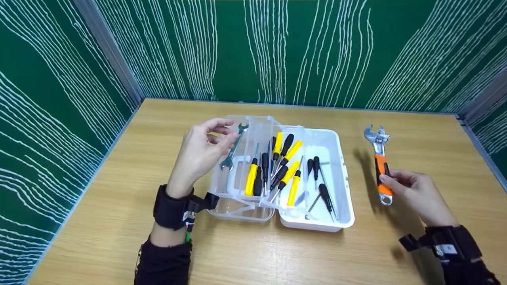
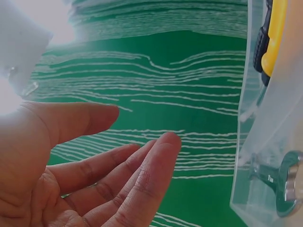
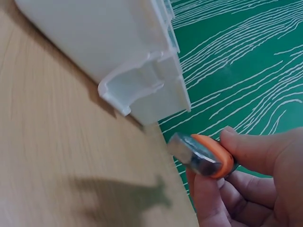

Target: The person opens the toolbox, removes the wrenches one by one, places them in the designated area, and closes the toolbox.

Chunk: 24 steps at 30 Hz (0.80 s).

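My left hand [image 1: 198,150] hovers at the far left of the toolbox's clear lid [image 1: 241,215], fingers loosely bent. In the left wrist view nothing lies between its thumb and fingers. Beside the fingertips, a double open-end wrench [image 1: 232,155] lies in the lid's tray. To the right of the box, my right hand [image 1: 416,194] pinches an adjustable wrench [image 1: 381,160] by its orange-and-black handle. Its metal jaw end points away from me, and the wrench is raised, casting a shadow on the table.
The toolbox's white base [image 1: 313,226] stands open at mid-table, its lid folded left. Several yellow and black screwdrivers [image 1: 251,178] lie in the lid tray and across the hinge. A few black-handled screwdrivers [image 1: 324,194] sit in the base. Green walls [image 1: 309,47] border the wooden table [image 1: 130,158].
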Each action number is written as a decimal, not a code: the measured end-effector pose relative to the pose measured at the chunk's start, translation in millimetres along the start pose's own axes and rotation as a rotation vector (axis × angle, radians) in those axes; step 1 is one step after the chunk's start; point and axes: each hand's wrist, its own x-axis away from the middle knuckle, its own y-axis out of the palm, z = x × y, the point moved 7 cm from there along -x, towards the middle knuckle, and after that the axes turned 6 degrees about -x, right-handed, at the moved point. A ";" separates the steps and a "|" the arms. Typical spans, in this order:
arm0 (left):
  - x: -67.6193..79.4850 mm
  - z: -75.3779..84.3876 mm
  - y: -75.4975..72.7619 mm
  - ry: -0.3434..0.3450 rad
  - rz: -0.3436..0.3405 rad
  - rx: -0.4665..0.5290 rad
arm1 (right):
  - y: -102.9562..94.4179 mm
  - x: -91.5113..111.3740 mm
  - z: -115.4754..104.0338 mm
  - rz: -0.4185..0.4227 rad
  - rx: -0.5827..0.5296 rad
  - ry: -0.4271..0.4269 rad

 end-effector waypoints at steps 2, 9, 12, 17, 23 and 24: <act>0.2 -0.7 -2.1 -0.012 0.003 -0.003 | -0.6 -0.7 3.8 0.000 0.019 0.015; -0.3 -3.5 -7.1 -0.035 0.018 -0.016 | -0.5 -5.3 16.1 0.007 0.053 0.088; -0.6 -6.4 -9.8 -0.049 0.031 -0.027 | -0.3 -7.3 19.0 0.005 0.063 0.106; -1.5 -8.9 -13.7 -0.053 0.058 -0.027 | 1.2 -10.0 24.2 -0.022 0.078 0.132; -3.5 -9.9 -15.0 -0.036 0.077 -0.026 | 3.6 -13.7 29.8 -0.044 0.073 0.137; -3.8 -10.0 -15.4 -0.032 0.080 -0.025 | 3.7 -14.5 30.3 -0.045 0.073 0.138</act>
